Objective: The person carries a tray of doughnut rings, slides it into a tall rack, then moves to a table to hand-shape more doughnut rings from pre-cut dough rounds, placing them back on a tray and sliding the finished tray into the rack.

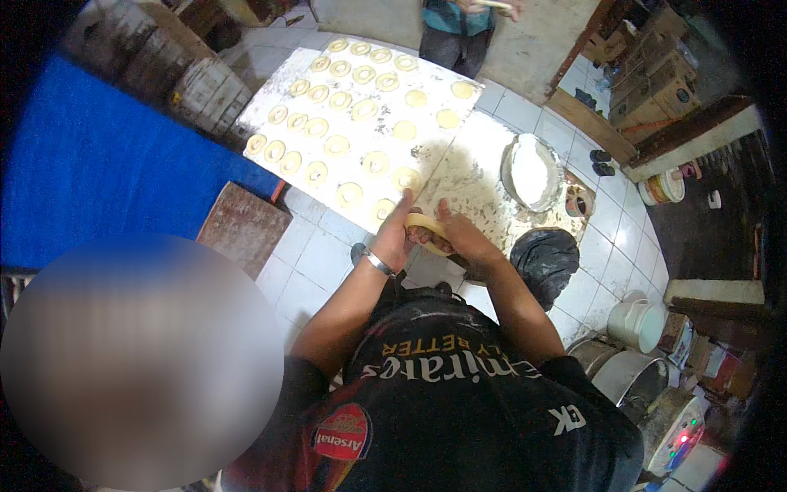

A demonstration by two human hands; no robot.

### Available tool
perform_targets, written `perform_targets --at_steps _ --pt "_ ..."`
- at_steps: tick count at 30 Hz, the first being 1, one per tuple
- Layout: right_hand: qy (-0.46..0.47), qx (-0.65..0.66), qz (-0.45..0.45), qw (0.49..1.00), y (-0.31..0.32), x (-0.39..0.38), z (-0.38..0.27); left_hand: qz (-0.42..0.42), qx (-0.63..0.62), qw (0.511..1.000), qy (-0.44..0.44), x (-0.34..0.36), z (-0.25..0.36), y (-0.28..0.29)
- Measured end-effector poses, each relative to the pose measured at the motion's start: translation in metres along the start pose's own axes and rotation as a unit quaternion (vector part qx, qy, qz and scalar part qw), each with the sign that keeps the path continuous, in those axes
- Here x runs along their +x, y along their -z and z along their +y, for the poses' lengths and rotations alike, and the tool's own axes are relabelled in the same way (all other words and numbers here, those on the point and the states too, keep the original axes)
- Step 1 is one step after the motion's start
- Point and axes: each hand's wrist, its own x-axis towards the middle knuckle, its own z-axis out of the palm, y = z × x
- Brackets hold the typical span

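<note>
Between my two hands is a pale dough ring (428,221), held up in front of my body at the table's near edge. My left hand (395,235), with a metal band on its wrist, is closed on the ring's left side, thumb pointing up. On the other side my right hand (470,241) grips it, its fingers curled through the hole. Just beyond lies a floured white board (385,111) with rows of dough rings (350,194). A few flat dough rounds (448,119) lie toward its right side.
A round basin of white flour (531,174) stands right of my hands, with a small container (579,202) and a black plastic bag (544,266) nearby. Another person (457,37) stands across the table. Blue cloth (123,156) spreads at left; pots (630,381) stand lower right.
</note>
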Motion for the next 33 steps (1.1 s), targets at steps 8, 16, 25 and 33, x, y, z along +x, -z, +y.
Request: perform_targets --at_steps 8,16,25,33 --pt "0.014 0.141 0.042 0.989 0.035 0.002 0.035 -0.072 -0.029 0.996 -0.034 0.0 0.039 -0.035" --pt "-0.014 0.145 0.06 0.988 0.09 0.097 0.051 -0.032 -0.038 0.997 -0.052 0.102 0.044 0.047" --pt "-0.07 0.217 0.252 0.941 0.102 0.231 0.072 0.123 0.344 0.927 -0.085 0.236 0.071 0.092" --pt "0.019 -0.027 0.367 0.93 0.087 0.252 0.085 0.242 0.681 0.622 -0.302 0.297 0.109 0.139"
